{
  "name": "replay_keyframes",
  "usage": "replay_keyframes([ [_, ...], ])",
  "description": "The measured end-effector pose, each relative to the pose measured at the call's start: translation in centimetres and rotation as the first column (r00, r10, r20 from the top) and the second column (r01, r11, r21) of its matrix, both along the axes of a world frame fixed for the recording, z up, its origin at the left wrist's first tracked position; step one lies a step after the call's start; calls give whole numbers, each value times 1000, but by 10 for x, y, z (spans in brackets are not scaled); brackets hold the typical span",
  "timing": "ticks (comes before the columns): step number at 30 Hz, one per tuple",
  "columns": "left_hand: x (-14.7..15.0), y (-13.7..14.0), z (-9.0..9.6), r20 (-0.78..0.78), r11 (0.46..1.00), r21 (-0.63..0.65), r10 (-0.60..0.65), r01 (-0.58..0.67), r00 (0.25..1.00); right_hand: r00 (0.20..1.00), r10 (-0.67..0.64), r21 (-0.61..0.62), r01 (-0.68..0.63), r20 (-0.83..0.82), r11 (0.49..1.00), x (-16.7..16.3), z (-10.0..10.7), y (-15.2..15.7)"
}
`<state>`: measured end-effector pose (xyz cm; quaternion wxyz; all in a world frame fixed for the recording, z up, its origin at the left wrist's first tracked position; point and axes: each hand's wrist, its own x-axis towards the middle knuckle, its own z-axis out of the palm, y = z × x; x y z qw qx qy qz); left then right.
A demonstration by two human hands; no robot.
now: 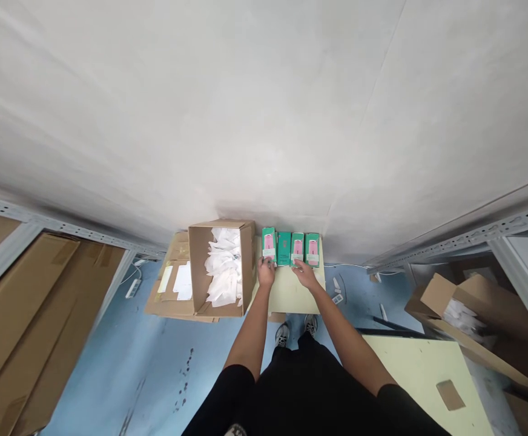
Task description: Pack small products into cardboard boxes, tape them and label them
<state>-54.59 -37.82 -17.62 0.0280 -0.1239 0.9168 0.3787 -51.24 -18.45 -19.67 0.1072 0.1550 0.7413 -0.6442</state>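
Several slim green boxes stand side by side on a pale yellow table (286, 298) against the wall. My left hand (266, 272) is closed on the near end of the leftmost green box (268, 242), which shows a pink picture and a pale band. Just to its right lies a plain green box (284, 248) with small markings. My right hand (305, 274) has its fingers on the near end of another pink-pictured green box (297, 245); its grip is partly hidden. At the row's right end sits one more such green box (312, 249).
An open cardboard box (248, 266) holding crumpled white paper (224, 266) stands left of the row, beside flattened cardboard (164, 300). Metal shelving with cartons (41, 327) rises at the left. A second yellow table (421, 369) and an open carton (441, 293) are at right.
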Motion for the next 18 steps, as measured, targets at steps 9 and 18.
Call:
replay_keyframes([
  [9, -19, -8, -24, 66, 926, 261, 266, -274, 962, 995, 90, -31, -89, 33, 996, -65, -26, -70],
  [18, -20, -15, -41, 113, 791, 526, 299, -312, 948, 995, -33, -104, 23, -94, 994, -76, -40, -92],
])
